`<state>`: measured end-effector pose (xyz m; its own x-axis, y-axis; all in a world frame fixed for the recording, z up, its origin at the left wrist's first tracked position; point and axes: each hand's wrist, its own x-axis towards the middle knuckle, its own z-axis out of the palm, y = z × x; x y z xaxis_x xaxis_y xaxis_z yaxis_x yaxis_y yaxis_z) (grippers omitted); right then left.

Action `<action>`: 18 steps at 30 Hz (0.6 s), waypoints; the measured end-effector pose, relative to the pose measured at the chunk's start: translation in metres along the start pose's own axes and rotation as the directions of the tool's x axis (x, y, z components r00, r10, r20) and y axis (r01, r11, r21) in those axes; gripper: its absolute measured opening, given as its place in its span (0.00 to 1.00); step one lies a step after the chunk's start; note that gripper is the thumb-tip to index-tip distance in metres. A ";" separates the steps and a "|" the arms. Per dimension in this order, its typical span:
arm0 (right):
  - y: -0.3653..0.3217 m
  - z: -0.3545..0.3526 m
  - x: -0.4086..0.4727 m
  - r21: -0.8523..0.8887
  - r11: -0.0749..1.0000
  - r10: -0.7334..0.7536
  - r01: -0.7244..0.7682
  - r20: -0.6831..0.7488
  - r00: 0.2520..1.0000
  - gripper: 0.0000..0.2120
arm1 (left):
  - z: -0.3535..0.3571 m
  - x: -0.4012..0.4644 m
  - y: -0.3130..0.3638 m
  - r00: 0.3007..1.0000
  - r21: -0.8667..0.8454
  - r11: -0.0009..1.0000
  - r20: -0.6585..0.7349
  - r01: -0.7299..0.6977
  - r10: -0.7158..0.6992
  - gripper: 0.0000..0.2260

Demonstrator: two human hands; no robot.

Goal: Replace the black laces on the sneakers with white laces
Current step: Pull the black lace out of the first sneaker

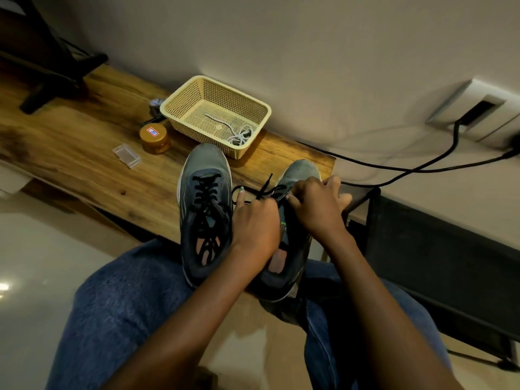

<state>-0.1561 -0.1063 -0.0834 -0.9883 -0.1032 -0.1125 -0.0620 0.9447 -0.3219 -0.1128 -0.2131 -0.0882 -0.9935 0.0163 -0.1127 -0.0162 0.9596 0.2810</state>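
Both hands' fingers (263, 205) pinch thin black laces (263, 190) on grey mesh sneaker (298, 175)

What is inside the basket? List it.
Inside the basket lie white laces, bunched in the near right corner with one end trailing across the perforated floor. The near wall hides the lowest edge of that corner, so anything tucked there cannot be seen.

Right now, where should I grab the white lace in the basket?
Pinch the straight tail of the white lace, reaching down through the open top of the basket. It lies alone on the floor; the rest is bunched in the near right corner against the wall.
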 end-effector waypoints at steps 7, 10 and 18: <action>0.002 -0.004 -0.003 0.026 0.994 0.113 -0.110 -0.281 0.953 0.05 | -0.001 0.000 0.006 1.000 0.011 1.000 -0.004 -0.010 0.010 0.06; 0.004 -0.003 0.000 -0.054 0.993 0.102 -0.107 -0.086 0.991 0.04 | -0.001 0.000 0.002 1.000 0.017 1.000 -0.006 -0.001 0.001 0.06; -0.004 -0.004 -0.006 -0.009 1.000 -0.027 0.026 -0.049 0.998 0.08 | -0.002 0.000 0.001 1.000 0.016 1.000 0.010 -0.004 0.004 0.05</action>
<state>-0.1506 -0.1080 -0.0776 -0.9919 -0.1129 -0.0574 -0.0892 0.9446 -0.3160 -0.1133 -0.2125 -0.0862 -0.9923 0.0227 -0.1217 -0.0105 0.9640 0.2658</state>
